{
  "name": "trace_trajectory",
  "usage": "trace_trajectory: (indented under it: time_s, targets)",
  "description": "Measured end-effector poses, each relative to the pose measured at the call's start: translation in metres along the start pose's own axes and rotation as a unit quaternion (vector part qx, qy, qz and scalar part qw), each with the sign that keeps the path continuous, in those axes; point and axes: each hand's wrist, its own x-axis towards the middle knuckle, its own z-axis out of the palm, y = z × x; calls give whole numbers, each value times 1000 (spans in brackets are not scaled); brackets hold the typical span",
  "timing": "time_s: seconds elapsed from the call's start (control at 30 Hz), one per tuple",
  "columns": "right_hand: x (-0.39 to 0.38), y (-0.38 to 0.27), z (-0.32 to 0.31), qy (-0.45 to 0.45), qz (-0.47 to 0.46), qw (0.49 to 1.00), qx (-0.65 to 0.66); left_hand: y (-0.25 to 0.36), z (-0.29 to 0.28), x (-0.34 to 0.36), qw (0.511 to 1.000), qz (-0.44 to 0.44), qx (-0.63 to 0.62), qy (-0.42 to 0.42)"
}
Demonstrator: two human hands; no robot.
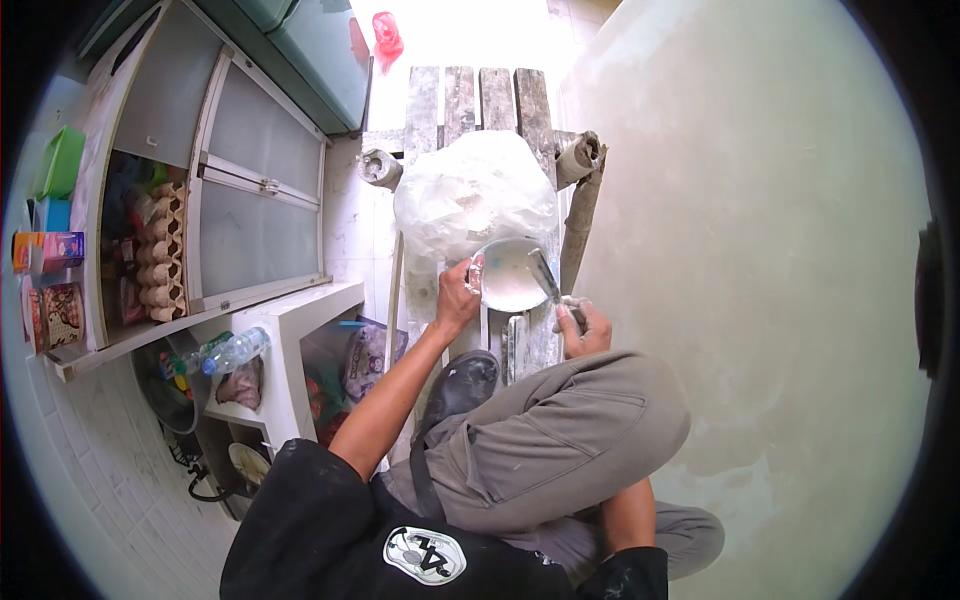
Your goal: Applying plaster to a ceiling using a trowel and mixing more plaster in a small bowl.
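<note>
My left hand [457, 297] is closed on the side of a round white tub [508, 291] with pale, wet-looking white paste inside. In my right hand [588, 328] is a putty knife [546, 274], gripped by its handle, its grey blade over the tub's right rim. Whether the blade touches the paste, I cannot tell. Just beyond the tub, a big translucent plastic bag [470, 170] holds whitish powder. A narrow flat piece [516, 347], smeared with white, lies on the planks nearer to me; its kind is unclear.
The wooden plank platform [458, 90] has round poles [580, 157] at its sides. A smooth pale wall [740, 250] rises at the right. On the left stand a cabinet [262, 170] with egg trays [162, 250] and a white ledge with a plastic bottle [237, 350].
</note>
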Motion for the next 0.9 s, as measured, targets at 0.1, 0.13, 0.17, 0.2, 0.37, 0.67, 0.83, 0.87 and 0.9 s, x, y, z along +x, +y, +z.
trace_trajectory:
  time_s: [0.1, 0.13, 0.17, 0.2, 0.37, 0.67, 0.83, 0.87, 0.9]
  targets:
    - [0, 9, 10, 57, -233, 955, -173, -2, 0, 2, 1000, -6, 0, -5]
    - [0, 11, 8, 56, -234, 955, -173, -5, 0, 2, 1000, -2, 10, -2]
    - [-4, 15, 3, -27, -201, 935, -289, -5, 1, 1, 1000, -4, 10, -4]
    - [-7, 17, -2, -111, -164, 895, -400, -5, 2, 1, 1000, 5, 9, 5]
    - [-27, 54, -4, -158, -71, 830, -531, -5, 12, 3, 999, 13, 10, 33]
    - [-39, -17, -20, -82, 142, 901, -401, 0, 21, 1, 998, 12, 16, 60]
    - [-50, -88, -40, -111, 234, 957, -128, -4, 7, -2, 998, 10, 18, 54]
    - [-50, -75, -40, -76, 164, 976, -119, -4, 9, -1, 999, 12, 14, 51]
    - [-48, -55, -37, -44, 93, 989, -107, -11, 8, 0, 998, 24, 40, 50]
